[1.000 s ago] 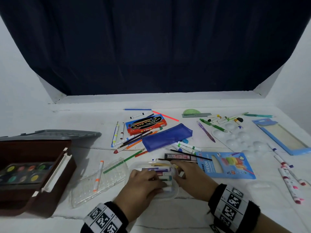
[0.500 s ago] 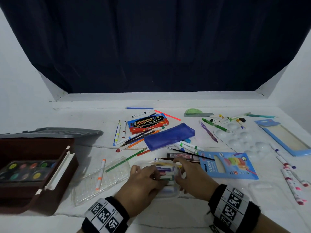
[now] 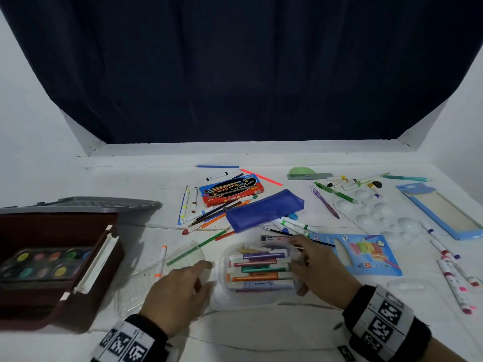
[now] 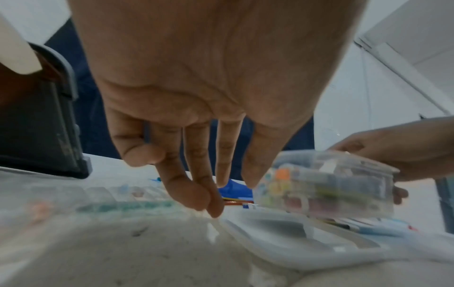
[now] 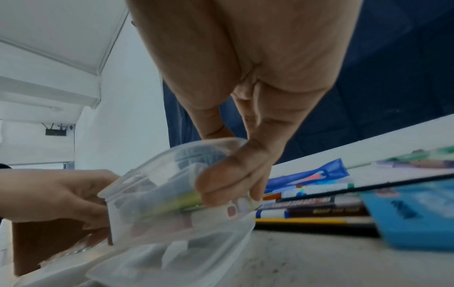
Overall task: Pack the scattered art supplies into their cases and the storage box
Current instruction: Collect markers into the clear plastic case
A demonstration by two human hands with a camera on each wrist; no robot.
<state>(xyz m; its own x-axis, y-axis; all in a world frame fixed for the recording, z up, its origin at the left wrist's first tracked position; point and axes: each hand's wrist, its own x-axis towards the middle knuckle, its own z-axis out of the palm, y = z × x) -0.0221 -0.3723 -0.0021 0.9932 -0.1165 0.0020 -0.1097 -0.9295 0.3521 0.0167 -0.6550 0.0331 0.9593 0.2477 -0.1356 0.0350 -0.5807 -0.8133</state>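
L hand (image 3: 180, 291) hangs near-left, palm down, fingers (image 4: 196, 174) loose and only slightly bent, nothing in them; fingertips point far-right. R hand (image 3: 318, 267) sits to its right, thumb on the near side and fingers (image 5: 221, 180) curled over the far edge of the clear marker case (image 3: 258, 270), gripping it w/ the case tilted up off the surface. Both wrists wear black bands w/ printed square-code tags; forearms come in from the near edge, R more angled.

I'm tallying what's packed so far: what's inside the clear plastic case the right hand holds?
The clear plastic case holds stacked markers: purple, red, green, orange and blue show on top. Lower layers are covered, so no count. The right hand hides its right end.
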